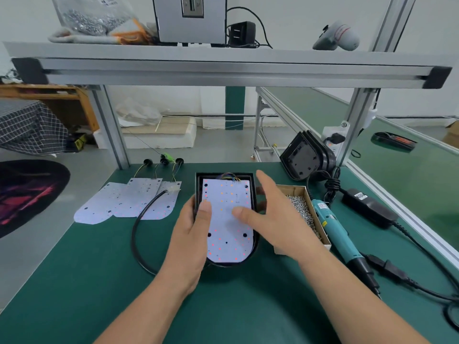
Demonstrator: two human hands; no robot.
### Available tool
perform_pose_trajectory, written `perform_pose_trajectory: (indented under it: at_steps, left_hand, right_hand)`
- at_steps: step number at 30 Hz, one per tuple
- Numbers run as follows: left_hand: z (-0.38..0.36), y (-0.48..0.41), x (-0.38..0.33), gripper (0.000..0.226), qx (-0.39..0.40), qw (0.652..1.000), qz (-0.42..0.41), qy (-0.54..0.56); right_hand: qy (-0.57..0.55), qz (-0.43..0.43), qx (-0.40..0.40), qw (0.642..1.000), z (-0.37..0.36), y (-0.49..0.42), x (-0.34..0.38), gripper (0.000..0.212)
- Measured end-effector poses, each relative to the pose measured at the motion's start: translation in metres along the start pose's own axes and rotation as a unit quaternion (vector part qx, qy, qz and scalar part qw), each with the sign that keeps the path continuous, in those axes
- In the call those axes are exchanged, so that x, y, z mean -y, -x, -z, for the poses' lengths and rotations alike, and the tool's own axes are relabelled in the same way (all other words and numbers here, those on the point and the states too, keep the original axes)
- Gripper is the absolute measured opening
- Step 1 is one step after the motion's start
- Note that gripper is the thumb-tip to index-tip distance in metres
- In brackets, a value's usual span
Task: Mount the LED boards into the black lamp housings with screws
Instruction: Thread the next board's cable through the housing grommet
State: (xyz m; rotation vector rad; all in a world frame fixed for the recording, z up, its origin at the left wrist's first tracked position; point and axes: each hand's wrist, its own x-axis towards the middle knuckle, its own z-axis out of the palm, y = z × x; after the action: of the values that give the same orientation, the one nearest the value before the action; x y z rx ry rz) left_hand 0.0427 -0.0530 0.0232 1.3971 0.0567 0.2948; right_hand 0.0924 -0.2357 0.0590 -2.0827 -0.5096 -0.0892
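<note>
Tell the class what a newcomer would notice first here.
Centre of the green bench: a white LED board lies in a black lamp housing, the left hand gripping its edge, the right hand spread over it. Spare boards lie left; screw box and teal screwdriver right.

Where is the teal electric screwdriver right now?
Head view, right side: the teal electric screwdriver lies on the green mat beside the cardboard screw box.

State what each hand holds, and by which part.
The left hand grips the black lamp housing by its left wall, thumb pressing the LED board. The right hand holds nothing; its thumb only touches the board.
</note>
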Motion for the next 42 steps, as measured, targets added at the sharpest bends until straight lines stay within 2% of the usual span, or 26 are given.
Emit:
perform_pose_trajectory:
  at_steps: [2,5,7,10,13,18,20,22,24,25,27,29,31,33,35,37,40,42]
  left_hand:
    - [-0.001,0.004,-0.001,0.024,-0.020,0.999,-0.004,-0.038]
    - [-0.003,0.006,-0.002,0.027,-0.011,0.996,-0.029,-0.086]
    - [-0.004,0.007,-0.003,0.026,-0.008,0.993,-0.046,-0.107]
    - [-0.008,0.012,-0.003,0.026,0.001,0.989,-0.053,-0.136]
    - [-0.010,0.012,-0.004,0.026,-0.021,0.990,-0.037,-0.134]
    - [-0.008,0.009,-0.005,0.027,0.004,0.996,-0.003,-0.093]
    - [-0.006,0.008,-0.005,0.024,0.024,0.997,0.026,-0.075]
    - [-0.004,0.007,-0.006,0.023,0.032,0.997,0.048,-0.044]
    - [-0.002,0.006,-0.007,0.026,0.024,0.998,0.058,-0.012]
    - [-0.002,0.005,-0.007,0.026,0.018,0.998,0.059,-0.004]
    - [-0.001,0.005,-0.006,0.028,0.005,0.998,0.062,0.010]
    - [0.000,0.003,-0.006,0.031,-0.012,0.998,0.065,0.019]
    - [0.001,0.001,-0.008,0.029,-0.027,0.997,0.072,0.012]
    - [0.005,-0.003,-0.009,0.034,-0.039,0.996,0.078,-0.006]
    - [0.008,-0.005,-0.008,0.042,-0.035,0.997,0.064,-0.018]
    - [0.006,-0.003,-0.009,0.042,-0.013,0.998,0.052,-0.026]
    - [0.002,0.000,-0.011,0.033,0.018,0.998,0.038,-0.046]
    - [0.006,-0.003,-0.014,0.028,0.019,0.999,0.037,-0.033]
  right_hand:
    - [0.079,0.026,-0.065,0.994,-0.003,-0.001,-0.003,0.078]
    - [0.148,0.091,-0.133,0.976,-0.006,-0.002,-0.009,0.044]
    - [0.173,0.095,-0.178,0.964,-0.008,-0.002,-0.011,0.027]
    - [0.208,0.072,-0.192,0.956,-0.009,-0.004,-0.013,0.013]
    - [0.196,0.073,-0.178,0.961,-0.005,-0.006,-0.016,0.011]
    - [0.188,0.153,-0.146,0.959,-0.008,-0.002,-0.010,0.028]
    - [0.146,0.128,-0.148,0.970,-0.010,-0.002,-0.010,0.031]
    - [0.005,0.040,-0.186,0.982,-0.005,-0.003,-0.007,0.022]
    - [-0.107,-0.016,-0.213,0.971,0.003,-0.003,-0.003,0.016]
    - [-0.079,0.007,-0.230,0.970,0.007,-0.003,-0.002,0.019]
    - [0.033,0.109,-0.231,0.966,0.011,0.000,-0.003,0.027]
    - [0.085,0.208,-0.145,0.964,0.012,0.004,0.003,0.039]
    - [0.140,0.239,-0.033,0.960,0.008,0.008,0.009,0.061]
    - [0.218,0.235,0.069,0.945,-0.001,0.012,0.014,0.082]
    - [0.269,0.236,0.105,0.928,-0.010,0.013,0.015,0.081]
    - [0.293,0.212,0.109,0.926,-0.014,0.011,0.013,0.089]
    - [0.304,0.107,0.098,0.941,-0.012,0.005,0.007,0.127]
    - [0.239,0.014,0.071,0.968,-0.008,0.003,0.004,0.149]
